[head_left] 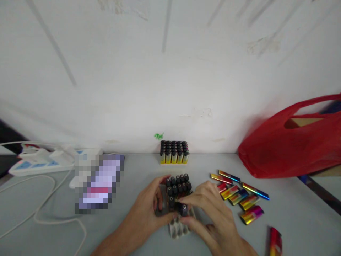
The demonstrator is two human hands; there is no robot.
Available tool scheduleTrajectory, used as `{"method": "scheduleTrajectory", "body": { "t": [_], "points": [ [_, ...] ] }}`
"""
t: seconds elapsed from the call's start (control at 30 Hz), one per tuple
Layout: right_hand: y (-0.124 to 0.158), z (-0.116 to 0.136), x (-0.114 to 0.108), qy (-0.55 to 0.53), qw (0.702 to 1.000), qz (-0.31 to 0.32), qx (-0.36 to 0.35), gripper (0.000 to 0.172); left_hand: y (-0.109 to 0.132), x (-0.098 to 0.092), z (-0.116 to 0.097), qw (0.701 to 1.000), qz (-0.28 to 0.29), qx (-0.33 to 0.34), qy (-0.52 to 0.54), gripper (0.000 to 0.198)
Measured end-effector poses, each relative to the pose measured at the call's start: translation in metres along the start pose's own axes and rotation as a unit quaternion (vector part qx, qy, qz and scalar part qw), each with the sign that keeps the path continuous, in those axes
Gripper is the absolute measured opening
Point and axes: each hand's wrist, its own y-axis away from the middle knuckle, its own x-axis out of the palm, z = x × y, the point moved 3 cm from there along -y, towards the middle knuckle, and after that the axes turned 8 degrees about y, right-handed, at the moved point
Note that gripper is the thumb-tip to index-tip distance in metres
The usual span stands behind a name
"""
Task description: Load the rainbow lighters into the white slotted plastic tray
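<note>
A grey slotted tray (178,229) sits on the table in front of me, partly filled with upright black-topped lighters (179,185). My left hand (149,208) curls around the tray's left side, fingers closed on it. My right hand (207,208) pinches one black-topped lighter (184,209) at the tray's front row. The tray's near slots show bare.
A full block of yellow-bodied lighters (174,153) stands by the wall. Several shiny rainbow-coloured lighter sleeves (239,193) lie to the right, one red one (275,241) nearer. A red plastic bag (293,142) fills the right. A white power strip (39,160) and cable lie left.
</note>
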Motion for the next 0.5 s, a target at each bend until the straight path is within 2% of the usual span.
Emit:
{"method": "scheduleTrajectory", "body": {
  "t": [0.17,0.37,0.5],
  "points": [
    [0.0022,-0.0041,0.0004,0.042,0.999,0.006,-0.001,0.021,0.0014,-0.0003,-0.0003,1.0,0.001,0.003,-0.006,0.083],
    [0.0052,-0.0064,0.0028,0.063,0.997,0.038,-0.001,0.023,0.0004,-0.0002,-0.0023,1.0,0.0,-0.002,0.0,0.079],
    [0.0048,-0.006,0.0041,0.089,0.996,0.005,0.005,0.022,0.0008,0.0005,-0.0016,0.999,-0.008,0.016,-0.027,0.078]
  ]
}}
